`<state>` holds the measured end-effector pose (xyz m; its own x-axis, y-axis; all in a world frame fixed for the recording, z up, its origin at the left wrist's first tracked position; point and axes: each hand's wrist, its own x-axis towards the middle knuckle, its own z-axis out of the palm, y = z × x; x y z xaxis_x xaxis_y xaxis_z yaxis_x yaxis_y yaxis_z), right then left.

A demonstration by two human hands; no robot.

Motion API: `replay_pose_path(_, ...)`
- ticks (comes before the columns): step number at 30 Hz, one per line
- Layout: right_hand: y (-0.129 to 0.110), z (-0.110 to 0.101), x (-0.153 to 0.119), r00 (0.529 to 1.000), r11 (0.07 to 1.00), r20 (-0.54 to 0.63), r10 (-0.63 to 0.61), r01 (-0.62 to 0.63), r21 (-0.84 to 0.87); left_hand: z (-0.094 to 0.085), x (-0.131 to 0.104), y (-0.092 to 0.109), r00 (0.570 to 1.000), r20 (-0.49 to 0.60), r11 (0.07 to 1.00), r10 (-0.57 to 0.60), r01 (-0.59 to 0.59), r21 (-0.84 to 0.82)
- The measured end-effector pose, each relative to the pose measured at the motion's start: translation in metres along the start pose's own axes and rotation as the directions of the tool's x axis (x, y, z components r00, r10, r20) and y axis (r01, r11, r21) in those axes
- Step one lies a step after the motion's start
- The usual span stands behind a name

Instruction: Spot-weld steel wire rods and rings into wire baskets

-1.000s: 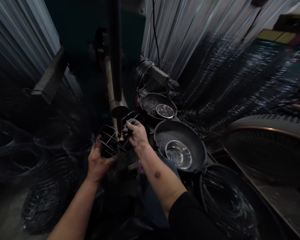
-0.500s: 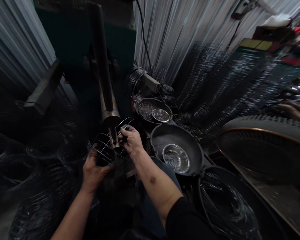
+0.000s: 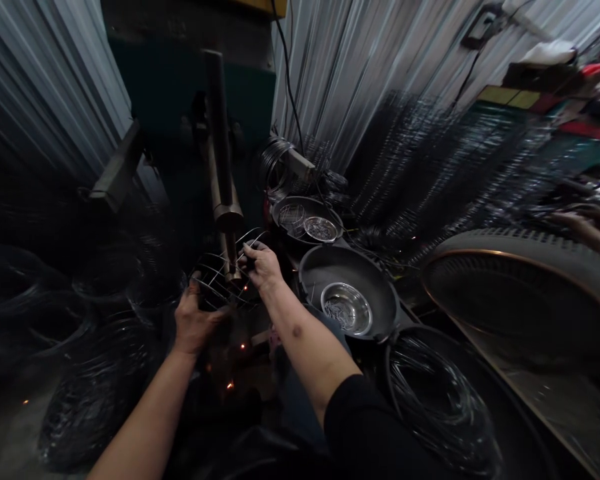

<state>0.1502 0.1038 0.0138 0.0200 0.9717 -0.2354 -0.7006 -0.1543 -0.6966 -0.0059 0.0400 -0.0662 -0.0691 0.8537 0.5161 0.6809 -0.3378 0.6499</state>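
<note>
A round wire frame of thin metal rods sits between the electrodes of a spot welder. My left hand grips its near left rim, thumb on top. On the right side, my right hand pinches the frame close to the welder's tip, fingers closed; whether a small rod is also between them I cannot make out. Small orange sparks glow below the frame. To the right of my arm, a steel bowl with short metal pins stands in a dark pan.
Behind that pan is another pan with a dish of pins. Wire coils lie at lower right, near a large round fan-like guard. Stacked wire frames stand at left. Another person's arm shows at far right.
Orange sparks have appeared beneath the frame. The view has shifted slightly, and both hands keep their hold on the wire frame at the welder.
</note>
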Motion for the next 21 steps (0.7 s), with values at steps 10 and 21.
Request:
replay_pose_path(10, 0.021, -0.027, -0.045, 0.998, 0.998, 0.042, 0.050, -0.048, -0.049, 0.001, -0.066, -0.007, 0.982, -0.178, 0.998, 0.063, -0.064, 0.002)
replay_pose_path(21, 0.026, -0.023, -0.048, 1.000, 0.996, 0.004, -0.021, 0.021, -0.087, 0.005, -0.069, -0.012, 0.985, -0.174, 0.999, 0.021, -0.027, -0.030)
